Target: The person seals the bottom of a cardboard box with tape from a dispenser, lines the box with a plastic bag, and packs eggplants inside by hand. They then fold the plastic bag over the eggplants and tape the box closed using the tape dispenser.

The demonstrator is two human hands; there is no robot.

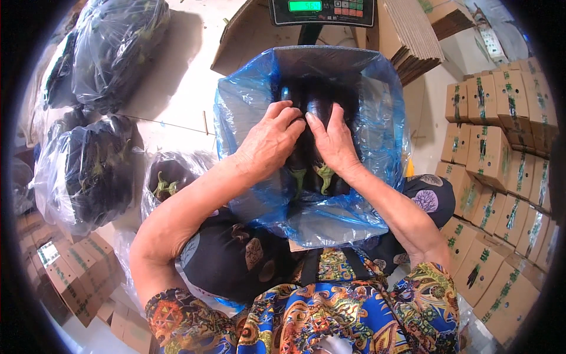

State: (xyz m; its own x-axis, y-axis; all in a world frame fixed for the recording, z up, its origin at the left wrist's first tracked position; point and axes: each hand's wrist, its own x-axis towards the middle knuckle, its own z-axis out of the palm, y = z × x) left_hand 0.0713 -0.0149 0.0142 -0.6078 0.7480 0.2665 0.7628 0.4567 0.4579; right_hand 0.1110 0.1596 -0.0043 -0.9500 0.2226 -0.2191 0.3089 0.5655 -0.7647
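Observation:
A cardboard box lined with a blue plastic bag (380,132) stands before me with dark eggplants inside. Two eggplants lie lengthwise, their green stems towards me. My right hand (331,137) grips the right eggplant (319,108) between thumb and fingers. My left hand (276,132) rests with bent fingers on the left eggplant (297,161); how firmly it holds is hidden beneath the palm. Beyond the box is a digital scale display (323,12) with lit green digits and a keypad.
Clear plastic bags of eggplants (117,53), (95,172) and an opened bag (177,177) lie at left. Flattened cardboard (409,35) stands behind the box. Taped cartons (486,150) are stacked at right; more cartons (79,274) sit at lower left.

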